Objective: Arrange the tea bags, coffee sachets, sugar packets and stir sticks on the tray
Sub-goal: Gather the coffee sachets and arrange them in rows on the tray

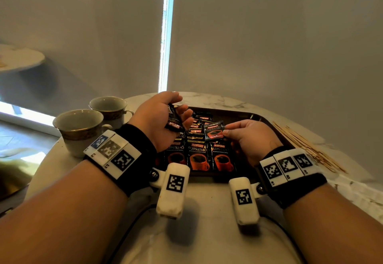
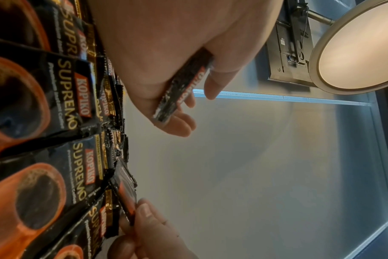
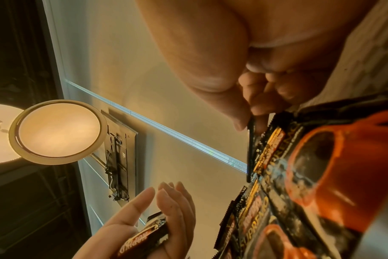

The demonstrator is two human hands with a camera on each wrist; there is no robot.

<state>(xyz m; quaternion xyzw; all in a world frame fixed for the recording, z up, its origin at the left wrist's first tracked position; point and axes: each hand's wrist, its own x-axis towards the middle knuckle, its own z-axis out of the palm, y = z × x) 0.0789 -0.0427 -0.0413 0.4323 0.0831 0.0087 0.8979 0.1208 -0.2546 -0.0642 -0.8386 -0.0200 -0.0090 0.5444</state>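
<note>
A dark tray (image 1: 232, 114) on the marble table holds rows of black coffee sachets (image 1: 196, 151) printed with orange cups. My left hand (image 1: 172, 114) hovers palm-up over the tray's left part and holds a small stack of sachets (image 1: 174, 119), seen edge-on in the left wrist view (image 2: 182, 91). My right hand (image 1: 244, 135) pinches a single sachet (image 1: 214, 132) between thumb and fingers just above the laid rows; its edge shows in the right wrist view (image 3: 251, 140). Thin wooden stir sticks (image 1: 306, 145) lie on the table right of the tray.
Two white cups with gold bands (image 1: 80, 127) (image 1: 109, 108) stand on the table left of the tray. Blinds hang close behind the round table. A second round table (image 1: 20, 58) stands far left.
</note>
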